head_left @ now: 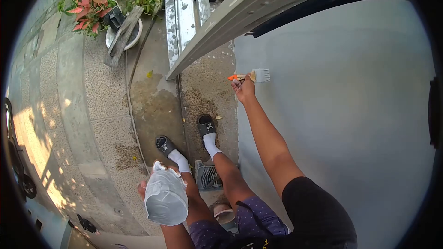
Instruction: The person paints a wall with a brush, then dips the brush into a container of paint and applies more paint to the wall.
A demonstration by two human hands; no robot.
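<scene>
My right hand [243, 88] reaches out and grips a paintbrush [253, 76] with an orange handle. Its pale bristles rest against the grey painted wall [341, 101]. My left hand [146, 188] is down by my knee and holds a paint container [165, 196] wrapped in a whitish plastic bag; most of the hand is hidden behind it. Both my feet are in black sandals [206, 126] and white socks, standing on a raised support above the ground.
A metal ladder or rail [185, 9] leans near the grey door frame [240, 14]. Potted plants [92, 4] and a wooden plank [122, 34] lie at the far left. Below is a speckled pavement [101, 110] with a wet patch.
</scene>
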